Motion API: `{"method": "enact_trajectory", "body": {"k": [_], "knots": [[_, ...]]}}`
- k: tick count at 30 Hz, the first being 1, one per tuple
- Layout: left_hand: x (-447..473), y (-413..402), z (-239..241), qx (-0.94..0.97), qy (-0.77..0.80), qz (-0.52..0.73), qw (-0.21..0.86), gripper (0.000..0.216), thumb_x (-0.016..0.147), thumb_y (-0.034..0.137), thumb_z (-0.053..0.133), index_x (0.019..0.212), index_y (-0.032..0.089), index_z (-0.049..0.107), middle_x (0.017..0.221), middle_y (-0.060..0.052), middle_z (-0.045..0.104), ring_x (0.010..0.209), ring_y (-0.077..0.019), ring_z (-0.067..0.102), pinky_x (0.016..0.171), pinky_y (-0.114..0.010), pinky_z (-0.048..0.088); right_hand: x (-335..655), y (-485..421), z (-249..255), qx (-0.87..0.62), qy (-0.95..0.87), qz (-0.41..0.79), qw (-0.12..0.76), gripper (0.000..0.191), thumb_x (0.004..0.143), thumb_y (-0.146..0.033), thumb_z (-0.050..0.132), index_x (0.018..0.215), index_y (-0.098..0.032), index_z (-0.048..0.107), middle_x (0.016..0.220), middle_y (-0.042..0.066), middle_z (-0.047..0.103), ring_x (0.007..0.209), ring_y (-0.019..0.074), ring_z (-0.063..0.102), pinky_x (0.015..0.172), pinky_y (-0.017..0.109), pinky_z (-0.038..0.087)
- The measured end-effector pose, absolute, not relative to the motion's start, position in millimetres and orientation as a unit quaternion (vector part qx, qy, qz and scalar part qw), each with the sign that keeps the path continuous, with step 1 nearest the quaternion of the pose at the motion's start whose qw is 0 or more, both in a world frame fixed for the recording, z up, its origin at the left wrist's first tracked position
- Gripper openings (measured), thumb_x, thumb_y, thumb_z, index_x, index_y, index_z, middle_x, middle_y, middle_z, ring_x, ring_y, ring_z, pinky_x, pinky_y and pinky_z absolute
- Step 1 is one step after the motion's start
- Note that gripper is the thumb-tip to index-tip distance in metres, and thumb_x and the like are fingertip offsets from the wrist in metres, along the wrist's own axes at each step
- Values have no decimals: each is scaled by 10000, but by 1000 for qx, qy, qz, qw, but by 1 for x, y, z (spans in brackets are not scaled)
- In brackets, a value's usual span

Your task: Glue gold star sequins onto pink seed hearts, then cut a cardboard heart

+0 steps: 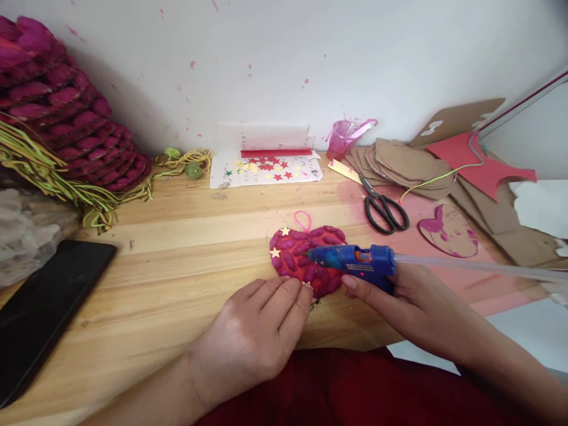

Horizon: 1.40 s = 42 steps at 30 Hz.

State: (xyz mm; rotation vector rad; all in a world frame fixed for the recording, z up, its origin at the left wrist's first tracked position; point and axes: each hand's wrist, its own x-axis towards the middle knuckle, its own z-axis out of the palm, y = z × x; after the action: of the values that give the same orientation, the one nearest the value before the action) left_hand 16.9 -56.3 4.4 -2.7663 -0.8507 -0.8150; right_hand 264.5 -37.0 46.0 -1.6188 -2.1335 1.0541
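A heart-shaped ornament [296,260] lies on the wooden table, covered with magenta oval pieces on a red base. A pink cord loop [303,221] rises from its top. Two pale-yellow stars [276,253] sit along its left side. My left hand [266,322] is closed at the heart's lower edge, its fingertips pinching a small pale star [307,285] that is mostly hidden. My right hand [408,299] grips a blue hot glue gun [355,260], its nozzle over the middle of the heart and its thumb near the heart's right edge. A clear glue stick [465,265] trails from the gun's back.
Behind the heart lies a white sheet [222,171] with loose stars [266,165]. Black-handled scissors [386,213], cardboard pieces [402,160], a cardboard heart [448,232] and a pink-stained cup [341,137] are to the right. A phone [53,307] and a magenta tower [75,106] stand left.
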Motion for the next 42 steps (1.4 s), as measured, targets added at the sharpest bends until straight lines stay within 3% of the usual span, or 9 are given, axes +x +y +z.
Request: {"method": "enact_trajectory", "body": {"k": [4, 7, 9, 15, 19, 23, 27, 42], "knots": [[16, -57, 3, -917, -284, -272, 63, 273, 970, 77, 434, 1114, 42, 664, 1012, -142, 756, 835, -237, 720, 659, -361, 615, 269, -32, 43, -547, -704, 418, 177, 229, 918, -451, 610, 966, -270, 742, 922, 18, 763, 861, 247, 704, 759, 356, 574], [15, -57, -2, -916, -291, -274, 46, 248, 952, 86, 508, 1149, 57, 657, 1046, -137, 747, 858, -226, 711, 690, -352, 605, 274, -30, 39, -565, -641, 476, 209, 349, 896, -507, 620, 722, -222, 721, 678, 13, 701, 554, 160, 613, 504, 270, 491], [15, -56, -5, -910, -302, -282, 25, 258, 931, 102, 574, 1177, 79, 649, 1069, -121, 741, 893, -212, 702, 737, -343, 595, 276, -29, 34, -562, -581, 532, 252, 396, 894, -530, 613, 692, -202, 708, 674, 24, 699, 472, 123, 547, 439, 250, 433], [16, -48, -4, -858, -388, -335, -30, 200, 906, 138, 646, 1097, 183, 686, 1003, -30, 739, 882, -122, 686, 801, -241, 552, 276, -30, 15, -524, -459, 606, 385, 292, 913, -478, 621, 868, -198, 693, 824, 40, 747, 566, 133, 593, 552, 265, 462], [16, -35, 1, -841, -427, -329, -49, 201, 912, 137, 624, 1092, 198, 689, 998, -29, 722, 920, -133, 682, 836, -246, 549, 276, -31, 8, -531, -469, 597, 377, 326, 915, -497, 609, 819, -198, 699, 796, 30, 742, 602, 152, 595, 586, 285, 445], [15, -21, 0, -859, -420, -292, 17, 213, 907, 151, 630, 1107, 201, 686, 958, -33, 689, 866, -146, 659, 774, -262, 543, 277, -31, 10, -542, -469, 593, 367, 376, 910, -526, 604, 740, -204, 697, 686, 12, 709, 613, 161, 604, 600, 284, 445], [15, -15, -4, -882, -395, -248, 69, 215, 913, 176, 619, 1119, 192, 679, 886, -35, 660, 794, -159, 620, 717, -289, 516, 277, -29, 11, -545, -472, 590, 364, 378, 904, -549, 596, 782, -204, 695, 784, 28, 746, 624, 168, 621, 609, 297, 461], [20, -11, -6, -887, -395, -234, 46, 167, 924, 184, 607, 1071, 203, 685, 839, -25, 669, 733, -163, 594, 674, -316, 451, 276, -26, 12, -538, -516, 566, 352, 348, 917, -525, 585, 781, -221, 690, 766, 15, 730, 630, 166, 622, 590, 285, 488]]}}
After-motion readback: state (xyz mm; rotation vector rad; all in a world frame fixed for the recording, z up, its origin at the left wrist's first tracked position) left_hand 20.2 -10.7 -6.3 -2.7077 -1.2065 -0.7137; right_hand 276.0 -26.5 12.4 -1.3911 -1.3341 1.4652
